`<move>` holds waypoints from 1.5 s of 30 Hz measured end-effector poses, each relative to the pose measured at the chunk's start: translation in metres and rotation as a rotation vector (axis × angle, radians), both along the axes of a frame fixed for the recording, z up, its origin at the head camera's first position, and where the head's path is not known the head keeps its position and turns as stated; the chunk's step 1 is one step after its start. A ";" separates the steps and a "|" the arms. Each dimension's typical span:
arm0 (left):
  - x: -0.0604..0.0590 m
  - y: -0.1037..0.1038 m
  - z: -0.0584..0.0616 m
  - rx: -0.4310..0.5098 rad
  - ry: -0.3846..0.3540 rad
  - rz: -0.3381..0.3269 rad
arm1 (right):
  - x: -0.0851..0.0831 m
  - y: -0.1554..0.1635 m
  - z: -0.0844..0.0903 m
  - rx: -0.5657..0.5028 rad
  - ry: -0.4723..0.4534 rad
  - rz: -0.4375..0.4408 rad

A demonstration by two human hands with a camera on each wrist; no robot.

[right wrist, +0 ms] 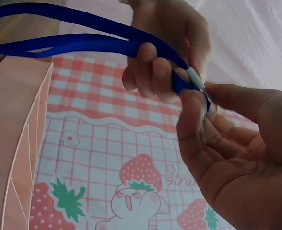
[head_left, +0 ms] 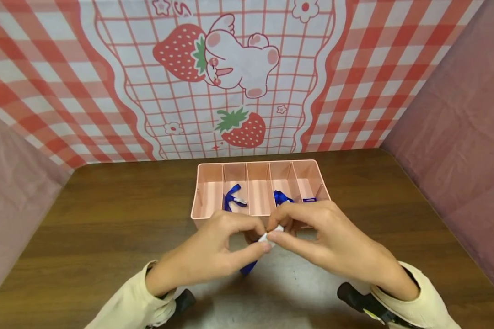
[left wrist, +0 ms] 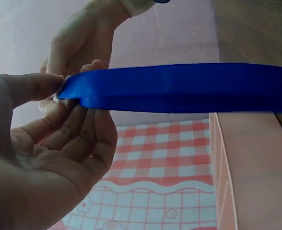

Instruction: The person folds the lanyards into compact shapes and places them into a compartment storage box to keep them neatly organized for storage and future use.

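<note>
A: Blue ribbon (head_left: 248, 267) pinched at its white clip (head_left: 271, 234) by both hands, just in front of pink divided tray (head_left: 201, 212) on worktop (head_left: 107, 214).

B: Hand states?

A: Left hand (head_left: 214, 249) pinching clip end, thumb and forefinger. Right hand (head_left: 325, 237) pinching same spot from opposite side.

B: Tray contents?

A: Blue ribbons in second (head_left: 232, 196) and fourth (head_left: 281, 197) compartments.

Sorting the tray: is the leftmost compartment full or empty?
Empty: the tray's leftmost compartment shows only its bare pink floor, while blue ribbons lie in others.
</note>
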State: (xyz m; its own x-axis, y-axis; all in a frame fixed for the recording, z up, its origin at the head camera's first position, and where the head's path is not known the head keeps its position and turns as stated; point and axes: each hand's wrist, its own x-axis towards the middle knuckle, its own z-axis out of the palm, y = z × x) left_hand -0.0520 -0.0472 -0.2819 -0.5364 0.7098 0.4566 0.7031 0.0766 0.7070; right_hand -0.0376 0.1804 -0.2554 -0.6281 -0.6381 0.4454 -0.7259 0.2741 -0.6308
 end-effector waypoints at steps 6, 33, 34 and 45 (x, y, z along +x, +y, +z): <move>0.008 0.003 -0.001 -0.028 -0.001 0.087 | 0.001 -0.002 -0.002 0.001 0.059 -0.044; 0.005 0.006 -0.001 0.032 -0.497 -0.064 | 0.008 0.007 0.015 -0.020 0.111 -0.244; 0.005 0.006 -0.001 0.024 -0.479 -0.055 | 0.008 0.009 0.016 -0.022 0.112 -0.246; 0.008 -0.002 0.004 -0.052 -0.208 0.081 | 0.000 0.028 0.023 -0.052 0.082 -0.276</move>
